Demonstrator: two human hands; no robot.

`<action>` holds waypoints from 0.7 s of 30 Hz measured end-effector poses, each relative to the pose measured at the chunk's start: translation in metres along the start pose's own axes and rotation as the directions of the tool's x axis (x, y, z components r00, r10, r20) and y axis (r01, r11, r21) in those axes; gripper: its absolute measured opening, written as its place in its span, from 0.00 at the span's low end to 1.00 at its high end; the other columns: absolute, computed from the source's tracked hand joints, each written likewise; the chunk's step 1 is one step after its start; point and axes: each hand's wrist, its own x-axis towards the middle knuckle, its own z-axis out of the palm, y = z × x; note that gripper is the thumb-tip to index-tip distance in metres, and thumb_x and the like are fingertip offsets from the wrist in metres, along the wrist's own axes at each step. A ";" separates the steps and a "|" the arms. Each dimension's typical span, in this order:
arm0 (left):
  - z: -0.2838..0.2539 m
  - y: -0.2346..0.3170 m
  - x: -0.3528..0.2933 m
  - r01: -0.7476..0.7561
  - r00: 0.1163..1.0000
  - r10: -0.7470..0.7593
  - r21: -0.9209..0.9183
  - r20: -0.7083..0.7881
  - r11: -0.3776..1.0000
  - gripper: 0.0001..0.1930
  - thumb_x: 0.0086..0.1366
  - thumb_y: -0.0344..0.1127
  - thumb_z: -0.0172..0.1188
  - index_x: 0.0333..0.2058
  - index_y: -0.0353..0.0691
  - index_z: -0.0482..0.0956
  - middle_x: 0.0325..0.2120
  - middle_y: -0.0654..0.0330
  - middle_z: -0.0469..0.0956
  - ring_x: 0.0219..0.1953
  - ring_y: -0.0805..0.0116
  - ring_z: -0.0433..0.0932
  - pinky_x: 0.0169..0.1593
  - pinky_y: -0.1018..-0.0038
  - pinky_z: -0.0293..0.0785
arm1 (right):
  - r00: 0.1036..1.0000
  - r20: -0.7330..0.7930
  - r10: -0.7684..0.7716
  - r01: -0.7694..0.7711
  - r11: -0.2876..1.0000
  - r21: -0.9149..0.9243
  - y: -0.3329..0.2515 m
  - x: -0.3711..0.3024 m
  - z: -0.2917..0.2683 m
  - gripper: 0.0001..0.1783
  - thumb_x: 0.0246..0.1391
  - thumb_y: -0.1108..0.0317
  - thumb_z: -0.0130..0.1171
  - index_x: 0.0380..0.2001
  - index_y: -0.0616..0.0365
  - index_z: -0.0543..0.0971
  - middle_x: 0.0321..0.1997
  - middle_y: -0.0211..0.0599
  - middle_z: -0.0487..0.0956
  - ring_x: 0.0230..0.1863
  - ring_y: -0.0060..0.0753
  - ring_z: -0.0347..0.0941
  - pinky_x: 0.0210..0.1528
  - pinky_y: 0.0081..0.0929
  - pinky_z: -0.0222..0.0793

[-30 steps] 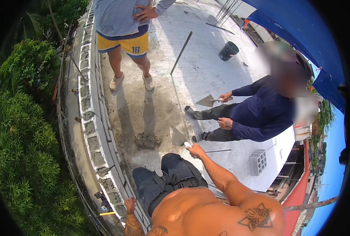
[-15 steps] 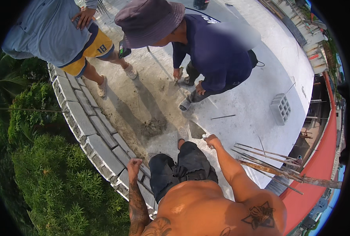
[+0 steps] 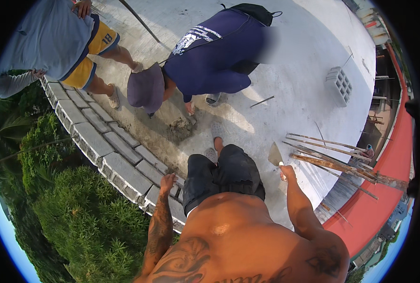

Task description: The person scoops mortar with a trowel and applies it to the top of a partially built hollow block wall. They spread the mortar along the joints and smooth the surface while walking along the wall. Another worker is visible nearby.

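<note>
My right hand (image 3: pixel 286 172) is wrapped round the pale handle of a trowel (image 3: pixel 274 154), held out to my right with its pointed blade facing forward. My left hand (image 3: pixel 168 183) hangs beside the low wall of grey hollow blocks (image 3: pixel 120 146); its fingers are curled, and nothing shows in them. On the slab ahead of my feet lies a pile of wet mortar (image 3: pixel 178 132). Over it bends a co-worker in a purple bucket hat (image 3: pixel 145 88), whose hand (image 3: pixel 189 108) reaches down with a small tool to the mortar's edge.
Another person in yellow shorts (image 3: pixel 105 40) stands by the wall at far left. A hollow block (image 3: pixel 338 87) and a short bar (image 3: pixel 262 101) lie on the concrete slab (image 3: pixel 304 61). Poles and rods (image 3: pixel 337 165) jut out at right. Trees (image 3: pixel 87 217) fill the drop beyond the wall.
The co-worker in the hat has bent down and leftward, tool hand now at the mortar. My right hand has swung the trowel out to the right. My view has shifted.
</note>
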 end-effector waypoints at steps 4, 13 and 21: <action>0.013 -0.008 0.010 -0.052 0.998 0.053 -0.026 0.020 0.998 0.18 0.67 0.46 0.55 0.34 0.35 0.81 0.28 0.60 0.82 0.27 0.70 0.79 0.29 0.73 0.71 | 0.990 -0.031 0.137 -0.132 0.985 0.113 0.067 -0.023 -0.001 0.12 0.57 0.63 0.60 0.31 0.61 0.73 0.18 0.34 0.69 0.14 0.25 0.65 0.11 0.25 0.58; 0.067 -0.029 0.003 -0.147 0.970 0.157 -0.065 0.188 0.987 0.15 0.64 0.41 0.57 0.33 0.33 0.81 0.28 0.59 0.82 0.29 0.69 0.80 0.32 0.74 0.73 | 0.983 -0.013 0.186 -0.184 0.979 0.092 0.148 -0.083 -0.030 0.15 0.60 0.60 0.57 0.36 0.63 0.71 0.18 0.38 0.69 0.11 0.26 0.62 0.10 0.26 0.56; 0.062 -0.060 -0.018 -0.068 0.979 0.079 -0.065 0.188 0.996 0.15 0.64 0.43 0.57 0.39 0.35 0.79 0.32 0.57 0.82 0.32 0.65 0.81 0.32 0.69 0.74 | 0.978 -0.200 0.050 -0.022 0.990 0.140 0.162 -0.057 -0.050 0.17 0.57 0.61 0.60 0.27 0.64 0.71 0.16 0.36 0.69 0.11 0.26 0.63 0.10 0.27 0.57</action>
